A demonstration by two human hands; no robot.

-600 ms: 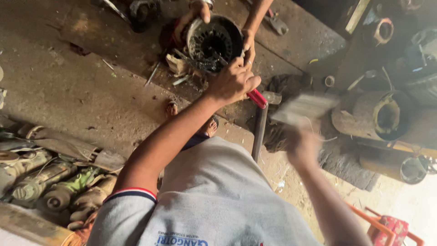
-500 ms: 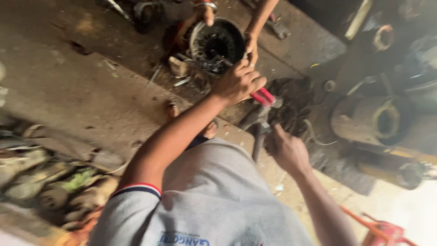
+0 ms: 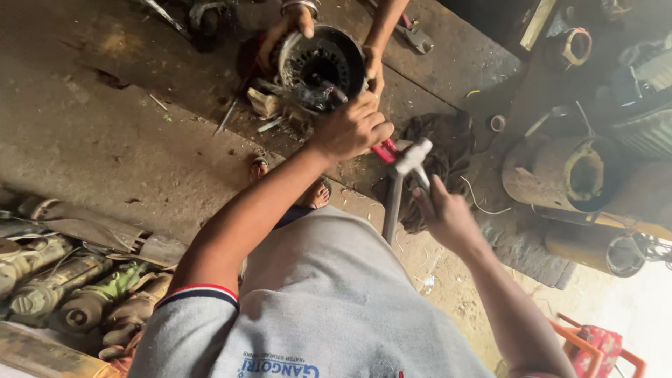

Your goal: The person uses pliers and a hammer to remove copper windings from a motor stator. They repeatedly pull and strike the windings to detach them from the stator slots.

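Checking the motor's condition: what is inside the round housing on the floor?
Inside the round motor housing, dark slotted core ribs ring a black central bore. The left hand covers its near rim; the bottom is too dark to tell.

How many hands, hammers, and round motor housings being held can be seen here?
Hands: 4 (person's left hand, right hand, co-worker's two hands)
Grey metal hammer: 1
Round dark metal motor housing: 1
Total: 6
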